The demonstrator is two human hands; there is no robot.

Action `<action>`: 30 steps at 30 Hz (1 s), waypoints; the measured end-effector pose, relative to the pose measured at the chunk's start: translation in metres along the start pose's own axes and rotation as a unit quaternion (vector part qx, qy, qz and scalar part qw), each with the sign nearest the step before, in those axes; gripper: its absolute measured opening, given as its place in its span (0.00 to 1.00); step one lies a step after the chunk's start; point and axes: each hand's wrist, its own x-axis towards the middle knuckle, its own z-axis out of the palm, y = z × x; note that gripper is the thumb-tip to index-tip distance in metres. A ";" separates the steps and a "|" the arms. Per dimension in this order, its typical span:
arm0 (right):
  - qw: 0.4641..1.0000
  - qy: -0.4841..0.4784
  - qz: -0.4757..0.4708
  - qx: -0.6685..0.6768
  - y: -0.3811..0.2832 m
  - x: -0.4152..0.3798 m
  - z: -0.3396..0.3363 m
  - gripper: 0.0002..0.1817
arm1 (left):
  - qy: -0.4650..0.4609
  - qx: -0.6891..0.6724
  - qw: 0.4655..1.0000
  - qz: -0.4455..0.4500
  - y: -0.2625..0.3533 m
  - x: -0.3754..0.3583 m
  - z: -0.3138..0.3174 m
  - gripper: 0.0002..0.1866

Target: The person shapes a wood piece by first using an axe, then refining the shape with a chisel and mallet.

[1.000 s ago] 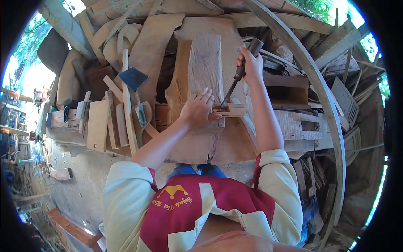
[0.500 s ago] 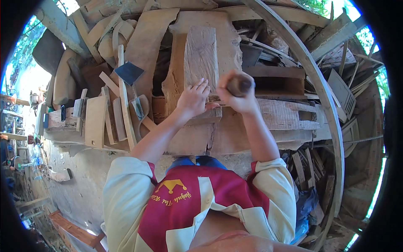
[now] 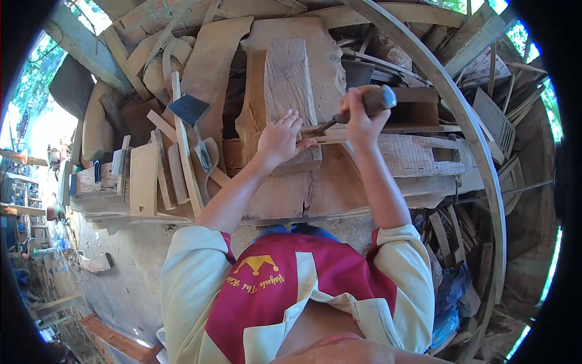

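My right hand (image 3: 365, 121) is wrapped round the dark handle of a chisel (image 3: 327, 125), whose capped end points up and right. The blade slants down to the left, its tip at a narrow wooden strip (image 3: 333, 138). My left hand (image 3: 280, 139) presses over the strip's left end, thumb stretched along it and fingers over a thick wooden block (image 3: 288, 79). The palm hides that end of the strip. Under the block lies a broad plank with a rough edge (image 3: 328, 73).
A dark square-bladed tool (image 3: 189, 109) and several boards (image 3: 144, 176) lean on the bench's left. A notched beam (image 3: 412, 161) lies on the right. A long curved wooden piece (image 3: 479, 145) arches along the right side. Scrap wood (image 3: 448, 233) is piled below it.
My right hand has tilted the chisel over to the right and moved slightly up, so its blade now shows. My left hand stays on the strip and block. The view has shifted slightly.
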 end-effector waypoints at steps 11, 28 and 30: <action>0.980 -0.148 0.078 -0.109 0.015 0.033 0.035 0.12 | -0.034 -0.033 0.999 0.003 0.001 0.001 -0.005 0.40; 0.963 -0.242 0.115 -0.035 0.018 0.051 0.013 0.11 | 0.311 -0.541 0.781 0.008 0.016 0.050 -0.044 0.41; 0.945 -0.271 0.165 -0.080 0.008 0.050 0.008 0.11 | 0.330 -0.557 0.761 0.034 0.025 0.074 -0.088 0.41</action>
